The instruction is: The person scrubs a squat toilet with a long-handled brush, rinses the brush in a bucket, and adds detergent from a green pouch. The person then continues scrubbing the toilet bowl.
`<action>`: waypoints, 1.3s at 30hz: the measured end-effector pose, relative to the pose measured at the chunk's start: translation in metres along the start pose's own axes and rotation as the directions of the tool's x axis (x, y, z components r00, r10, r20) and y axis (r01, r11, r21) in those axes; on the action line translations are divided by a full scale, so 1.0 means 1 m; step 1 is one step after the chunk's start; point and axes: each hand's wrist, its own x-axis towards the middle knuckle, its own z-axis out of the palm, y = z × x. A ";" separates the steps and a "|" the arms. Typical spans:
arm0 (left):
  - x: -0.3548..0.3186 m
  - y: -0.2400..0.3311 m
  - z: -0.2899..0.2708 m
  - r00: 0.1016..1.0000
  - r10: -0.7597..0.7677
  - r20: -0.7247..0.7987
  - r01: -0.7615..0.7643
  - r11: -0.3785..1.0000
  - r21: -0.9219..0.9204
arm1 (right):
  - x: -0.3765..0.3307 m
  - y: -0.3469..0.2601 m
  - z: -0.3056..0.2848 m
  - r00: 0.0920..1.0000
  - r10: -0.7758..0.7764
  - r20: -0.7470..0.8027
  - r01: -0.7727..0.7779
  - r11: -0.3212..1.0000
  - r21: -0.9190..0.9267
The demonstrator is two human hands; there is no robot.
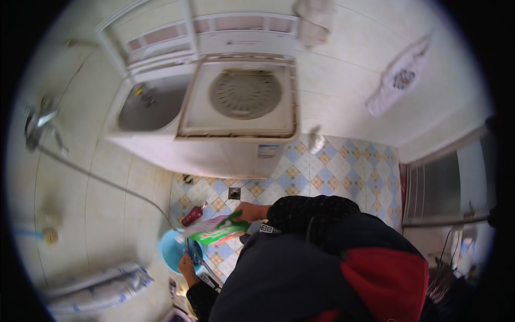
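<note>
My right hand [251, 211] is closed on one end of a soft, glossy green and pink bag [215, 232], which looks like a detergent bag. The bag lies tilted, its far end reaching over the rim of a light-blue bucket [167, 252]. At the bucket's near side, my left hand [186, 269] has its fingers closed. A dark blue thing [191, 251] shows in the bucket just beyond these fingers; what the left hand grips cannot be made out. Most of the bucket's inside is hidden.
A twin-tub washing machine [225, 150] stands ahead, its left lid raised. A dark red bottle [192, 216] lies beside a floor drain [234, 193] on patterned tiles. A shower hose [107, 180] runs from the wall tap [40, 121] toward the bucket. A wrapped roll [102, 287] lies at lower left.
</note>
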 end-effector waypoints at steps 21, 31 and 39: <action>-0.125 0.252 0.283 0.633 -0.021 0.774 -0.566 0.669 0.481 | -0.295 0.237 -0.282 0.454 0.301 -0.839 -0.670 0.735 -0.099; -0.168 0.225 0.213 0.814 -0.110 0.570 -0.152 0.908 0.391 | -0.272 0.287 -0.346 0.300 0.248 -0.921 -0.577 0.816 0.032; -0.227 0.175 0.120 0.984 -0.075 0.164 0.017 0.944 0.330 | -0.192 0.327 -0.277 0.783 0.495 -0.376 -0.588 0.785 -0.192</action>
